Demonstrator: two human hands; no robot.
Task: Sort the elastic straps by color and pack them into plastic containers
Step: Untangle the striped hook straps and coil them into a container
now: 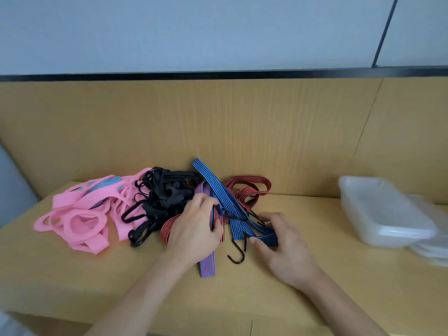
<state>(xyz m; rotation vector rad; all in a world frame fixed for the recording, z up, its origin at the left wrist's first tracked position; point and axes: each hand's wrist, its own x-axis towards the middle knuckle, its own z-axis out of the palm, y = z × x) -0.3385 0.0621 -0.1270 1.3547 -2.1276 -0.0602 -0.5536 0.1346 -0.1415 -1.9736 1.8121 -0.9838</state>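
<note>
A heap of straps lies on the wooden table (72,282): pink straps (82,214) at the left, black straps (162,197) in the middle, then blue striped straps (213,183) and red striped straps (247,185) tangled together at the right. My left hand (194,231) is in the tangle, fingers curled round a blue-and-red striped strap (208,265) whose end trails toward me. My right hand (283,248) pinches a blue strap's folded end (268,238) between thumb and fingers. A black metal hook (236,253) lies between my hands.
A stack of clear plastic containers (385,212) stands at the right of the table, with flat clear lids (434,248) beside it. A wooden back panel (218,129) rises right behind the heap. The table's front edge runs close below my forearms.
</note>
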